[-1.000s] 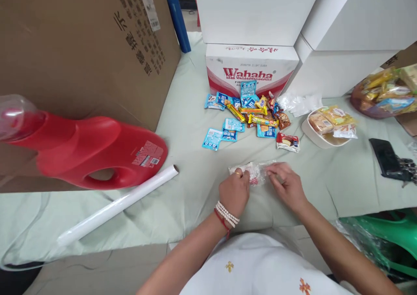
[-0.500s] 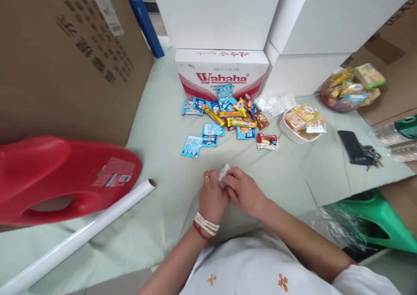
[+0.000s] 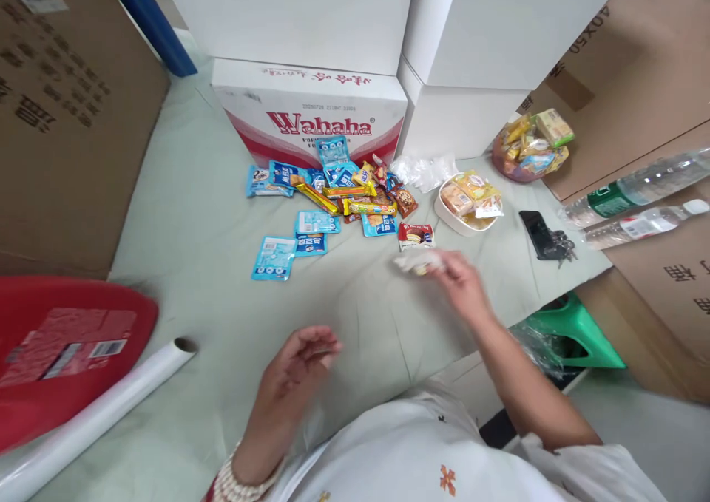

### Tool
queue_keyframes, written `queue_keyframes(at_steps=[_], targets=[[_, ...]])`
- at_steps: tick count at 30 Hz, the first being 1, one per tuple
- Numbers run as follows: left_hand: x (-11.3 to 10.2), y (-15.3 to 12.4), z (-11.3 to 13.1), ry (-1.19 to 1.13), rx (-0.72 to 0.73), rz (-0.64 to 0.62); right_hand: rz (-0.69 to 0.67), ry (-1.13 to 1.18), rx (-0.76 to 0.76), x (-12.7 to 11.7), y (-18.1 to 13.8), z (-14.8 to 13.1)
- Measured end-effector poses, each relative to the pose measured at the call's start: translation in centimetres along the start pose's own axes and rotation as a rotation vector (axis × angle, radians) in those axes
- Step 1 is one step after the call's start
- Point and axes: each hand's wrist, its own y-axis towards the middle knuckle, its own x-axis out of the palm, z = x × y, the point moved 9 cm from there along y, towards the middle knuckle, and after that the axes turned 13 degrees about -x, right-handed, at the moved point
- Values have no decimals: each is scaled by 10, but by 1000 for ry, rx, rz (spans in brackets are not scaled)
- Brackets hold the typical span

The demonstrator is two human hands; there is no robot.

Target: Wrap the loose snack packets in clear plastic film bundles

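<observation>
Pinched in the fingers of my right hand (image 3: 459,284) is a small whitish plastic bag (image 3: 417,261), slightly blurred, with a hint of yellow at its lower edge. It hangs just in front of a red-and-white wrapped snack (image 3: 416,236) and hides part of it. My left hand (image 3: 302,369) is over the near part of the table, loosely curled, fingers apart and holding nothing. Beyond both hands lies a heap of wrapped snacks: blue packets (image 3: 274,258), yellow sticks (image 3: 369,207) and brown wrapped pieces (image 3: 404,201). Crumpled clear plastic bags (image 3: 424,171) lie beside the heap.
A white bowl (image 3: 463,226) and a reddish basket (image 3: 513,168) hold more snacks. A phone (image 3: 534,230) with keys (image 3: 560,247) lies at right, near plastic bottles (image 3: 626,195). Behind stands a Wahaha box (image 3: 316,106). A white roll (image 3: 111,406) and red plastic stool (image 3: 72,361) are left.
My hands have parted. The right hand has moved forward and right with the whitish bag; the left has let go and drawn back to the left. The view has shifted right.
</observation>
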Motion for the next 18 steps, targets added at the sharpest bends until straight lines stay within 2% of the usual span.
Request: queue_keyframes(at_steps=[1, 3, 4, 6, 8, 12, 15, 18], targets=[[-14, 1, -7, 18, -10, 54, 129, 2, 89, -33, 6, 25], [-40, 2, -20, 37, -32, 145, 341, 20, 129, -93, 21, 65], [-49, 2, -26, 42, -43, 176, 391, 15, 126, -116, 30, 81], [-60, 1, -37, 42, -71, 209, 366, -48, 147, -142, 51, 111], [-62, 1, -44, 41, -95, 224, 266, -133, 184, -150, 69, 133], [-60, 2, -47, 65, -103, 260, 113, -117, 288, -139, 89, 161], [-59, 5, -49, 95, -103, 274, 104, -130, 340, -136, 92, 165], [-58, 5, -51, 134, -95, 278, 201, -486, 270, -150, 90, 148]])
